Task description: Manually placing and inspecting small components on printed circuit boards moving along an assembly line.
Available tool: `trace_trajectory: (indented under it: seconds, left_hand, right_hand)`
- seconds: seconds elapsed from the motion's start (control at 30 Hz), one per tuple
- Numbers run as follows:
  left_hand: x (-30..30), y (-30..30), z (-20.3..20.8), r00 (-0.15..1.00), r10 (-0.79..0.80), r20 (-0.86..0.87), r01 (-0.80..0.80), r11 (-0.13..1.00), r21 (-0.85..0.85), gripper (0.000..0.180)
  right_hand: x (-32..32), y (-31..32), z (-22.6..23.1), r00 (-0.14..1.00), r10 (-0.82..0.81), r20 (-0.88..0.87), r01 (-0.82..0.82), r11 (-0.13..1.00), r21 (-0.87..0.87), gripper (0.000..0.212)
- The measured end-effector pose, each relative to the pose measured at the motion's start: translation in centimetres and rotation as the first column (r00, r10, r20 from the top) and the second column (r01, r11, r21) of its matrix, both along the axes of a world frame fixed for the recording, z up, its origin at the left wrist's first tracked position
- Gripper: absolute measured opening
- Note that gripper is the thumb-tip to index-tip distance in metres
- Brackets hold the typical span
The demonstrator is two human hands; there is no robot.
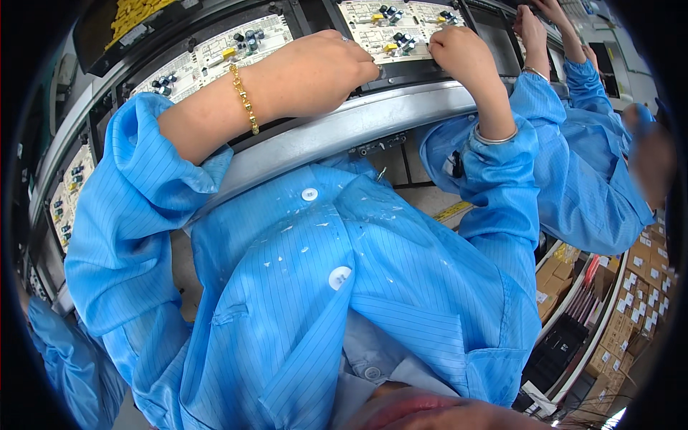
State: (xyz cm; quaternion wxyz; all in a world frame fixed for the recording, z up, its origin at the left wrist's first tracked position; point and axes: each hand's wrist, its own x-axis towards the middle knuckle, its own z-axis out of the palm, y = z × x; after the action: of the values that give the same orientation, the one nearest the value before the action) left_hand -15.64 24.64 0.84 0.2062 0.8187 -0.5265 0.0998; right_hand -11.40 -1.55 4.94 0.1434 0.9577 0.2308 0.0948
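A cream circuit board (365, 21) with dark round capacitors and yellow parts lies in a dark carrier on the line in front of me. My left hand (315, 75), below a gold bracelet, lies across the board's left side with its fingers curled in near the front edge. My right hand (462, 54), with a silver bangle at the wrist, is closed in a pinch over the board's right half. The fingertips of both hands are largely hidden, so what they hold cannot be made out. To the left sits another populated circuit board (208, 57), partly behind my left forearm.
A metal rail (308, 140) runs along the line's near edge. At the far left stands a black bin (93, 36) of yellow parts. On the right, a co-worker's hand (530, 32) is over the same line. Cardboard boxes (631, 301) and black trays (555, 351) fill shelves lower right.
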Motion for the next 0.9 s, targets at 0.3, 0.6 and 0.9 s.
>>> trace_trajectory:
  seconds: [0.3,0.6,0.9]
  left_hand:
    - [0.3,0.2,-1.0,0.960,-0.001,0.281,0.008,1.000,-0.023,0.016]
    - [-0.3,1.6,-0.4,0.985,-0.019,0.169,0.023,1.000,-0.018,0.014]
    - [-0.9,3.1,0.4,0.999,-0.001,0.032,-0.002,0.996,0.088,0.014]
  right_hand:
    - [-0.2,3.4,1.3,0.995,-0.075,-0.059,0.055,0.955,-0.291,0.016]
    - [0.1,-1.6,4.9,0.978,-0.208,0.004,0.199,0.940,0.278,0.033]
    - [1.4,-3.4,4.1,0.973,-0.186,-0.138,0.231,0.829,0.510,0.032]
